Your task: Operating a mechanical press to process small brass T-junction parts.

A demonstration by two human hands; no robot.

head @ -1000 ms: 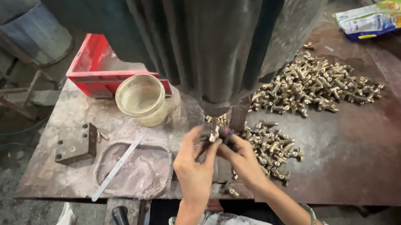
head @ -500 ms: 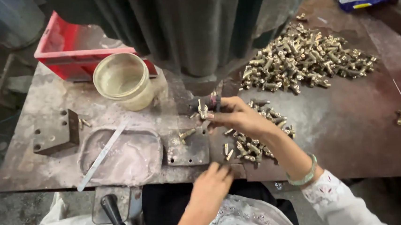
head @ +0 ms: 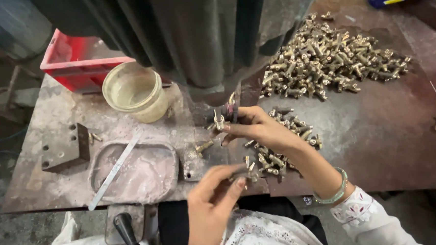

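Right hand (head: pixel 259 130): fingertips pinched on 1 small brass fitting (head: pixel 219 120), held upright right under the nose of the dark machine column (head: pixel 212 41). Left hand (head: pixel 216 202): fingers curled, tips closed on a small dark piece (head: pixel 241 174) at the near table edge; too small to tell what it is.

Change: 1 s ago both hands were together at the fitting under the column. 0.5 s ago the left had already dropped back toward the body. Now it is up at the table edge again, near the small heap, while the right has stayed at the column with the fitting. Read: the loading is 1-handed and the left is free for stock.

Materials, outward:
- Small heap of brass fittings (head: pixel 281 143), just beside and under the right wrist: shiny yellow, short, knobbly.
- 1 loose fitting (head: pixel 203 147) lying on a flat grey plate left of the right hand.
- Large heap (head: pixel 331 63) further right, same parts, well apart.
- Steel table (head: pixel 383 141): rusty brown, worn, greyer on the left.
- Shallow grey tray (head: pixel 139 169), rounded corners, a flat metal strip (head: pixel 114 170) across it.
- Drilled steel block (head: pixel 66 146), dark, matte.
- Translucent plastic tub (head: pixel 134 90), round, cloudy.
- Red plastic crate (head: pixel 78 63) behind it.
- Black-knobbed lever (head: pixel 126 234) below the table edge.
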